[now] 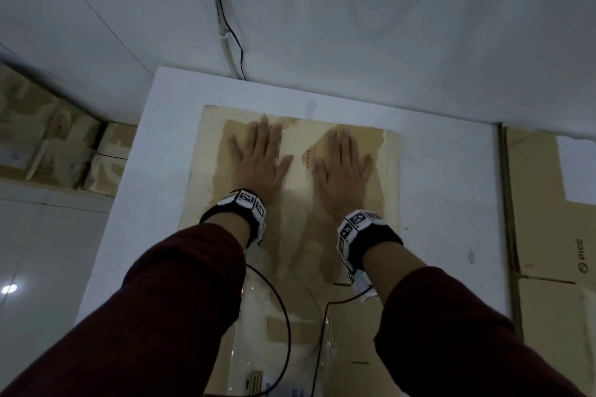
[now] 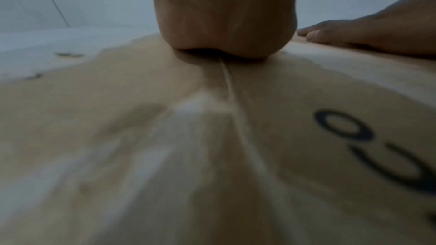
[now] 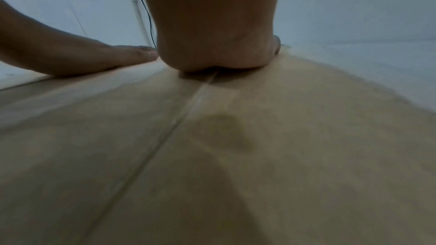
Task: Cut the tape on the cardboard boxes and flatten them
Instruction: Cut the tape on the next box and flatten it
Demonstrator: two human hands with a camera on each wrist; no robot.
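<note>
1. Left hand [image 1: 259, 156]: fingers are seen straight and spread, palm down, pressed flat on the flattened cardboard box [image 1: 390, 177]. Nothing is gripped. In the left wrist view the heel of the palm [image 2: 224, 25] is seen bearing on the cardboard.
2. Right hand [image 1: 343, 164]: fingers are likewise extended and splayed, palm laid flat on the same cardboard, just beside the left hand, thumbs turned toward each other. Nothing is held. The heel of the palm [image 3: 212, 34] is shown seated on a crease.
3. Wrists: each is fitted with a black band carrying white marker blocks [image 1: 245, 200]; cables are trailed back from both.
4. Forearms: both are held nearly straight, reaching forward, covered by dark red sleeves [image 1: 180, 293].
5. Flattened cardboard box: it is laid on the white tabletop [image 1: 451, 190], toward the far edge, centred between left and right edges; torn patches and tape remnants are noted on its face.
6. Further flattened cardboard [image 1: 548, 235] is recorded beyond the tabletop's right edge.
</note>
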